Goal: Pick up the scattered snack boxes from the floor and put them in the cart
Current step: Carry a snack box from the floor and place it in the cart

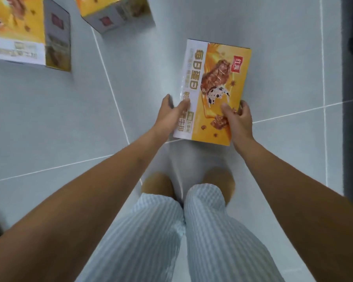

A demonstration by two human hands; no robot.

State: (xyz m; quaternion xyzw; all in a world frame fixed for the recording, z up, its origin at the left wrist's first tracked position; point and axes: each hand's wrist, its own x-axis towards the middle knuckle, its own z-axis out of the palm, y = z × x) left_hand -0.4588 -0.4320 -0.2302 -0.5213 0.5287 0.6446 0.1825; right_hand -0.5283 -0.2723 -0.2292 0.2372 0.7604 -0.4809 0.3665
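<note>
Gripping with the left hand (172,112) on the white side edge of the box (214,78), thumb laid over the front, fingers curled round behind. Gripping likewise with the right hand (237,119) on the yellow edge opposite, thumb on the printed face. Holding low on both sides, near the end closest to the person, with most of the length reaching out beyond the grip. Carried face up over the pale floor (283,68); cannot tell whether quite clear of the tiles.

To do the lift well:
- Squeeze evenly from both sides, firmly enough not to slip on the glossy card, yet probably not so hard as to dent thin walls.
- Slide the grip toward the middle if the far end sags.
- Draw it in close before straightening up, then look round for the cart, which is out of view here.

Leave for afterwards the second box (18,31) at far left and the third box (114,13) at the top, both lying well apart from the one in hand.
</note>
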